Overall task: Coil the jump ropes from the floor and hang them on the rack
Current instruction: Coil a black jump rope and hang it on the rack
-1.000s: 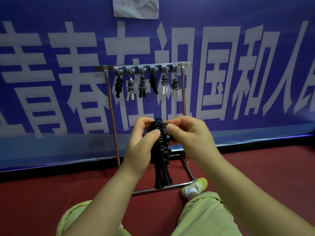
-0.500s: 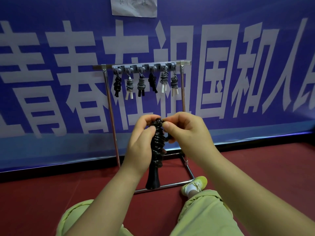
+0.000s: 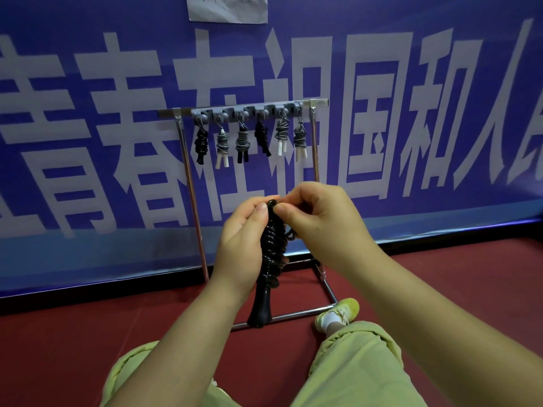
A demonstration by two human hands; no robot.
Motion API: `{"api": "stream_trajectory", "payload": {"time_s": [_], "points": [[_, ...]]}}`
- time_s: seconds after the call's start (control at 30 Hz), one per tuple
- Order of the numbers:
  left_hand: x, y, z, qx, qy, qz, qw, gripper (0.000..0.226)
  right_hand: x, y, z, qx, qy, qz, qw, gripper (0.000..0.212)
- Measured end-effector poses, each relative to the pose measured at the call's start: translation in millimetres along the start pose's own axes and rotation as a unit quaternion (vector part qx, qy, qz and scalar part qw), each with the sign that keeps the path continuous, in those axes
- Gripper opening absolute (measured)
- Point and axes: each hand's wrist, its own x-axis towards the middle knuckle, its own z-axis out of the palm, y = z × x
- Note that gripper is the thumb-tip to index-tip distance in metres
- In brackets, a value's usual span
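A black jump rope point(image 3: 271, 254), coiled into a tight bundle with its handles pointing down, hangs upright between my hands. My left hand point(image 3: 241, 242) grips the left side of the bundle. My right hand point(image 3: 320, 227) pinches the rope's top loop with thumb and forefinger. Behind them stands the metal rack point(image 3: 188, 177), its grey hook bar point(image 3: 244, 111) at the top. Several coiled ropes hang from the hooks, some black point(image 3: 201, 145), some grey with white handles point(image 3: 281, 136).
The rack's base frame point(image 3: 293, 314) lies on the red floor point(image 3: 58, 348). A blue banner point(image 3: 440, 113) with large white characters covers the wall behind. My knees in green trousers point(image 3: 358, 362) and one yellow-green shoe point(image 3: 340, 312) sit just before the rack.
The bundle has turned so its two handles now line up as one. My fingers have shifted at the top loop. The hands stay at the same height in front of the rack.
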Motion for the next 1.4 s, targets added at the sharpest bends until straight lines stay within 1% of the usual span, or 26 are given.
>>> {"api": "stream_trajectory", "payload": {"time_s": [0.1,0.13,0.23,0.3,0.37,0.47,0.57,0.7,0.77,0.93,1.07,1.17,1.23,1.33,1.4], "points": [[2.5,0.4,1.0,0.005,0.01,-0.006,1.0,0.032,4.2,-0.4,1.2,-0.015,0.001,0.013,1.0,0.017],[3.7,0.8,1.0,0.004,0.014,-0.01,1.0,0.032,6.3,-0.5,2.3,-0.003,0.0,0.023,1.0,0.019],[7.5,2.3,-0.9,-0.011,0.016,-0.027,0.999,0.03,11.9,-2.8,4.6,0.104,-0.022,0.077,0.991,0.018],[8.4,2.5,-5.3,-0.046,0.015,-0.048,0.998,0.029,13.6,-3.6,6.6,0.151,-0.045,0.104,0.982,0.016],[7.8,2.5,-10.9,-0.092,0.005,-0.077,0.993,0.026,13.6,-4.0,7.6,0.158,-0.064,0.114,0.979,0.015],[5.9,2.9,-15.4,-0.162,-0.036,-0.111,0.98,0.023,11.5,-6.9,4.9,0.165,-0.074,0.124,0.976,0.016],[5.4,4.4,-13.5,-0.179,-0.05,-0.109,0.976,0.029,11.6,-11.2,1.1,0.19,-0.064,0.134,0.97,0.02],[5.2,3.1,-10.6,-0.182,-0.037,-0.104,0.977,0.037,14.2,-13.0,2.2,0.166,-0.059,0.141,0.974,0.021],[4.9,0.4,-10.0,-0.19,-0.035,-0.115,0.974,0.041,14.6,-12.0,4.1,0.147,-0.052,0.141,0.978,0.021],[7.4,-4.9,-8.8,-0.24,-0.052,-0.151,0.958,0.024,14.4,-14.8,6.7,0.073,-0.021,0.107,0.991,0.024],[8.4,-7.5,-5.9,-0.238,-0.049,-0.159,0.957,0.024,11.5,-15.2,6.5,0.039,-0.013,0.102,0.994,0.025],[9.2,-8.1,-4.4,-0.229,-0.047,-0.15,0.961,0.034,7.2,-11.6,10.6,0.067,0.009,0.108,0.992,0.026],[9.8,-7.8,-4.4,-0.218,-0.049,-0.137,0.965,0.033,4.1,-7.9,10.2,0.09,0.015,0.106,0.99,0.026],[9.7,-6.1,-4.3,-0.227,-0.058,-0.13,0.964,0.024,-4.4,-3.4,0.2,0.132,-0.029,0.076,0.988,0.018],[7.4,-6.7,-1.9,-0.235,-0.064,-0.139,0.96,0.024,-11.6,3.2,-7.4,0.159,-0.05,0.063,0.984,0.019]]}}
